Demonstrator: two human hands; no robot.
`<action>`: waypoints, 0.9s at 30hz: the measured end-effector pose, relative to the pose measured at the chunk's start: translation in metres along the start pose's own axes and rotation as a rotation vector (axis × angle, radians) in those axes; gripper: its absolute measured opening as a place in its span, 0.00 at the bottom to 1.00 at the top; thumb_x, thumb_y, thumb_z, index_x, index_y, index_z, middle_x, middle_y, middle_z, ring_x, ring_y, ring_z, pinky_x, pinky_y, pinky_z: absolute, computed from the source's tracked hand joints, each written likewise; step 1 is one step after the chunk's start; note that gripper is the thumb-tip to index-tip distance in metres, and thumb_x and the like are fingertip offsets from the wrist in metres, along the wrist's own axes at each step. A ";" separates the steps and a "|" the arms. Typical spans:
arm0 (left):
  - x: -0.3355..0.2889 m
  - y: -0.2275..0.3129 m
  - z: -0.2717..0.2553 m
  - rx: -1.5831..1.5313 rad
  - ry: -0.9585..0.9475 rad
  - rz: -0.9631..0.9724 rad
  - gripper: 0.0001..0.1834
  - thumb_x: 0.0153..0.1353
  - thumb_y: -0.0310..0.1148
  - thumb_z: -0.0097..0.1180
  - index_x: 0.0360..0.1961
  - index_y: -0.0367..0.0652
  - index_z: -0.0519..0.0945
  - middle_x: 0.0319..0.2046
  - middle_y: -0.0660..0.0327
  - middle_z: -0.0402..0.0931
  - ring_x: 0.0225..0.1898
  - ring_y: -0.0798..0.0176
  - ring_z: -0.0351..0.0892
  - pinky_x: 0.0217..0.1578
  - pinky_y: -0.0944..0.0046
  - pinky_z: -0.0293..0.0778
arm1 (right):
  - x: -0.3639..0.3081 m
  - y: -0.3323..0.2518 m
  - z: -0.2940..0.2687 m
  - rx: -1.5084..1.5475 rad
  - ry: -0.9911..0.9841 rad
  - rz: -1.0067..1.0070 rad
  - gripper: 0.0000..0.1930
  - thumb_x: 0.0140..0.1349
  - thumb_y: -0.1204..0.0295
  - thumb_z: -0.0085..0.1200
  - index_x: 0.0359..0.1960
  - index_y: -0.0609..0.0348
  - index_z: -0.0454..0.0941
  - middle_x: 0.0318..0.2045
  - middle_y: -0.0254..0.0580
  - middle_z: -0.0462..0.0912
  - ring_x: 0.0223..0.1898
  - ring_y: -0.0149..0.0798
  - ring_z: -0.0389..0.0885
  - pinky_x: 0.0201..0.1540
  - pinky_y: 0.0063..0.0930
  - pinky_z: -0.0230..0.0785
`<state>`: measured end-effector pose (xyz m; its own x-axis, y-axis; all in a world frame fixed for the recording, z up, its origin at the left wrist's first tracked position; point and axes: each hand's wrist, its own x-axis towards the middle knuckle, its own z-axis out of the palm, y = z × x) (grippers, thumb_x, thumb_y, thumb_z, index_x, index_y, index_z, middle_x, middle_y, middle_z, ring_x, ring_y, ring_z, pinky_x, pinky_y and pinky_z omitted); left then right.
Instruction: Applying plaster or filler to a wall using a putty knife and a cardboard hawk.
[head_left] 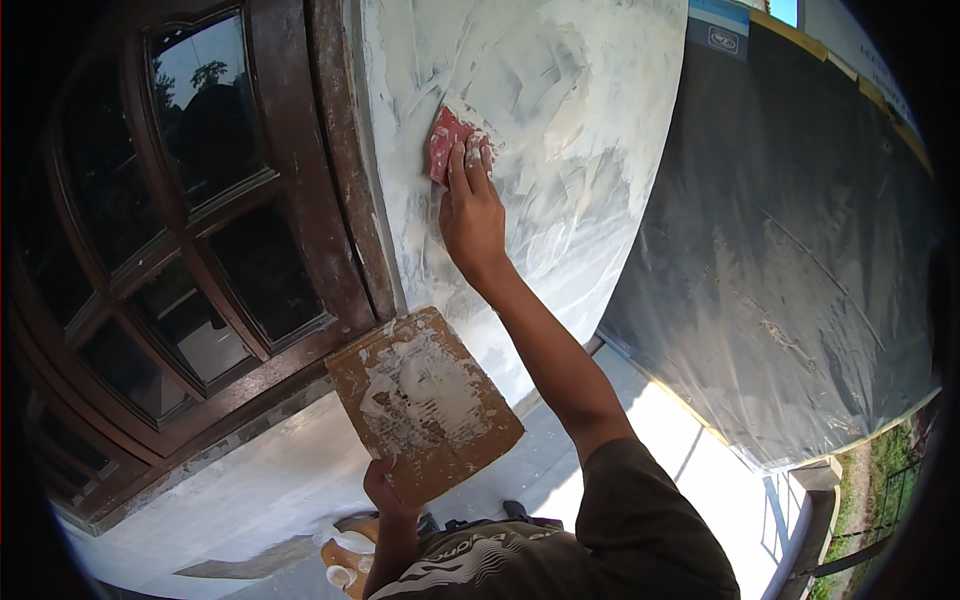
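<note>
My right hand [472, 215] is closed on a red putty spreader [445, 145], a flat piece smeared with white. Its edge lies against the wall [585, 110], which has patchy white and grey putty over it. Lower down, my left hand [388, 490] grips the near edge of a brown board [480, 445], with the thumb on top and the other fingers hidden beneath. A thick, ridged layer of whitish putty [425, 385] covers the board's middle. The board is held tilted below the wall patch, its far corner close to the window frame.
A dark brown wooden window [185, 225] with glass panes stands to the left of the wall. Dark plastic sheeting [780, 230] hangs at the right, edged with yellowish tape. A brown item with white smears [345, 560] sits at the lower left, beside my body.
</note>
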<state>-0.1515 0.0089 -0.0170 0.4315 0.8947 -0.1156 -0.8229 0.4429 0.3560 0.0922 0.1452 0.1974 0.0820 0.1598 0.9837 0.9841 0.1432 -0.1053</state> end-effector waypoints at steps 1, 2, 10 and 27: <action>0.001 0.001 -0.005 -0.009 -0.007 0.004 0.25 0.46 0.36 0.44 0.47 0.36 0.69 0.43 0.51 0.73 0.43 0.49 0.74 0.47 0.52 0.69 | -0.008 -0.002 -0.005 0.029 -0.051 0.005 0.28 0.47 0.85 0.46 0.55 0.66 0.63 0.46 0.65 0.70 0.40 0.60 0.74 0.43 0.41 0.70; 0.002 0.001 -0.009 -0.018 -0.014 0.009 0.25 0.46 0.36 0.44 0.48 0.36 0.69 0.43 0.51 0.73 0.43 0.49 0.74 0.47 0.52 0.69 | -0.015 -0.006 -0.009 0.032 -0.052 0.005 0.28 0.47 0.85 0.46 0.55 0.66 0.63 0.46 0.65 0.70 0.40 0.60 0.74 0.43 0.41 0.70; 0.006 0.001 0.003 -0.018 -0.067 -0.037 0.26 0.47 0.35 0.44 0.49 0.36 0.68 0.44 0.50 0.72 0.44 0.49 0.74 0.48 0.51 0.69 | 0.058 0.002 -0.027 0.090 0.168 0.017 0.29 0.48 0.87 0.44 0.56 0.60 0.63 0.48 0.61 0.71 0.42 0.57 0.75 0.40 0.37 0.71; 0.006 0.006 -0.002 -0.055 -0.044 -0.040 0.25 0.47 0.35 0.43 0.48 0.36 0.69 0.43 0.50 0.73 0.44 0.49 0.74 0.48 0.52 0.69 | 0.021 -0.003 -0.040 0.160 0.166 0.029 0.31 0.46 0.90 0.43 0.57 0.62 0.63 0.47 0.61 0.72 0.53 0.60 0.67 0.51 0.40 0.65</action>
<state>-0.1548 0.0166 -0.0175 0.4793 0.8733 -0.0870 -0.8233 0.4818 0.3002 0.0973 0.1089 0.2246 0.1480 0.0054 0.9890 0.9445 0.2958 -0.1429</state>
